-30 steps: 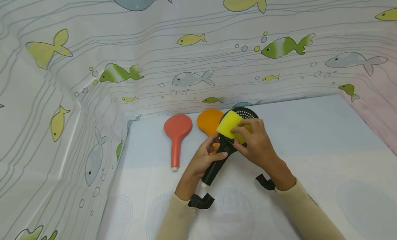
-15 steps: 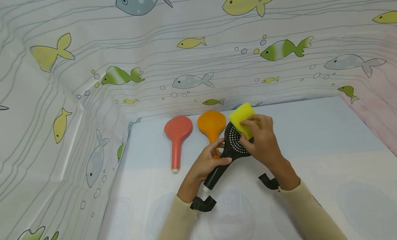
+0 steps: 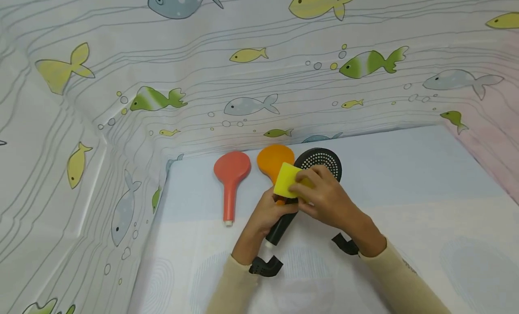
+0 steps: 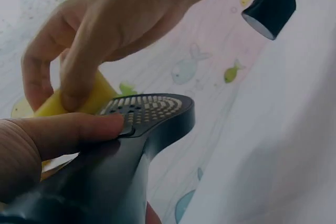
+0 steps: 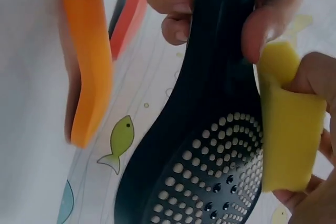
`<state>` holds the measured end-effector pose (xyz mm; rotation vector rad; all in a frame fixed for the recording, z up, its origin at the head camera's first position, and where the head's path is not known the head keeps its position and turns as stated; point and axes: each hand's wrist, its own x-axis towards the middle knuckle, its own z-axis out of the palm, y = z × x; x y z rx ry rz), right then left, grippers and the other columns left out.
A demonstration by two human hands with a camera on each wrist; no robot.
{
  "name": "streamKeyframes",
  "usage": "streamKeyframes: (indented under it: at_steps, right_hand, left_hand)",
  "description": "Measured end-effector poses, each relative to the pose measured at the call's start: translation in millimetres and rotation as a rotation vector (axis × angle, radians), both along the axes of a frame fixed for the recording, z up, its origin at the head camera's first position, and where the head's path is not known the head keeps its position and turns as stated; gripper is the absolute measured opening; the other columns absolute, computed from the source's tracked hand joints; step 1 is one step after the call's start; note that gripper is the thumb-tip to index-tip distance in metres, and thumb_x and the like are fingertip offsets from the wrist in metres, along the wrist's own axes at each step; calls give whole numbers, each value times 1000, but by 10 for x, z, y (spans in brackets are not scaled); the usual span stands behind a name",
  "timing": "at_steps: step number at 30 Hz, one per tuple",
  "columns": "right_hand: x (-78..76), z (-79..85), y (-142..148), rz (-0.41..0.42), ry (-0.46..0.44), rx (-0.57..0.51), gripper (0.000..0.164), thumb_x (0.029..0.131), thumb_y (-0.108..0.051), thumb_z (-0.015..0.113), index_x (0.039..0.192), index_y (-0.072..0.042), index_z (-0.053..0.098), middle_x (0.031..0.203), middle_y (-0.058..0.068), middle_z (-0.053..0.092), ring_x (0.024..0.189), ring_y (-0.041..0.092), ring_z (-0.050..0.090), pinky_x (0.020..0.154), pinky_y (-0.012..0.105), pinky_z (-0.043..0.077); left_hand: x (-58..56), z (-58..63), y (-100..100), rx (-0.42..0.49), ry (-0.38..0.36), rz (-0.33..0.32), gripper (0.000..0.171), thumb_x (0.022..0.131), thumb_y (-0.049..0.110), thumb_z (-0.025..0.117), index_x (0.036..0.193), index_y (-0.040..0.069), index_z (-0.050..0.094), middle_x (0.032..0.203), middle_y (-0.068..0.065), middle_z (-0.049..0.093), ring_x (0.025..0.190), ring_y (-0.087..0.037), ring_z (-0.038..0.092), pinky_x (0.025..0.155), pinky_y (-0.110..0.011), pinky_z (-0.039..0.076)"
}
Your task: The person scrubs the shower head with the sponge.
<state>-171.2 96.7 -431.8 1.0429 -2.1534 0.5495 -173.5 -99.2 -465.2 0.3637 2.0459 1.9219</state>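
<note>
A black shower head [image 3: 319, 163] with pale nozzle dots is tilted over the table, its handle toward the person. My left hand [image 3: 265, 215] grips it at the neck, thumb on top, as the left wrist view shows. A yellow sponge [image 3: 287, 181] is pinched between the thumb and fingers of my right hand [image 3: 324, 194]. In the right wrist view the sponge [image 5: 291, 135] lies along the side edge of the shower head [image 5: 210, 129], near the left thumb [image 5: 262, 30]. Part of the handle is hidden behind the left hand.
A red shower head [image 3: 232, 170] lies face down at the left, and an orange shower head [image 3: 275, 158] lies beside it, partly covered by the hands. A fish-patterned sheet [image 3: 251, 79] rises behind the pale table surface [image 3: 405, 170]. Black curved mounts [image 3: 265, 266] sit at both wrists.
My right hand has moved the sponge from the nozzle face to the far edge, then down and left to the neck's side. My left hand keeps its grip, with the shower head slightly turned.
</note>
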Motion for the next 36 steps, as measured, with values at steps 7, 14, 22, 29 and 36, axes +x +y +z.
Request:
streamKeyframes:
  at_steps: [7,14,22,29,36]
  right_hand:
    - [-93,64,220,-155,-54,-194,26,77,-6,69,103,-4,71,109,20,58,100,38,47,83,48,42]
    - [-222,79,585,-379,-292,-383,33,85,-3,69,117,0,62,116,24,47,109,39,43,78,51,51]
    - [-216,52,537,-344,-323,-357,36,84,-5,71,119,-2,61,119,23,44,112,36,42,80,50,52]
    - [-79,-10,151,-210,-201,-196,34,77,-5,74,110,-4,66,115,18,51,103,36,43,76,42,51]
    - [134,-68,-250,-10,-187,-119,32,76,-5,74,107,-7,68,115,13,55,100,29,46,79,36,49]
  left_hand:
    - [-6,-3,2,-166,88,6,65,81,9,81,140,24,59,127,-3,60,99,-25,50,82,-34,47]
    - [-8,6,-30,-72,47,-44,65,84,6,77,143,21,55,130,-8,56,105,-23,48,86,-33,47]
    - [-13,27,-38,191,-91,-1,59,92,3,63,147,7,44,127,-10,48,100,-20,51,84,-24,54]
    - [-22,32,-72,342,-115,103,53,97,5,59,146,12,42,131,-10,54,101,-16,58,82,-24,54]
    - [-28,52,-111,520,-153,164,31,108,27,42,137,16,44,127,-2,54,107,-10,57,91,-20,51]
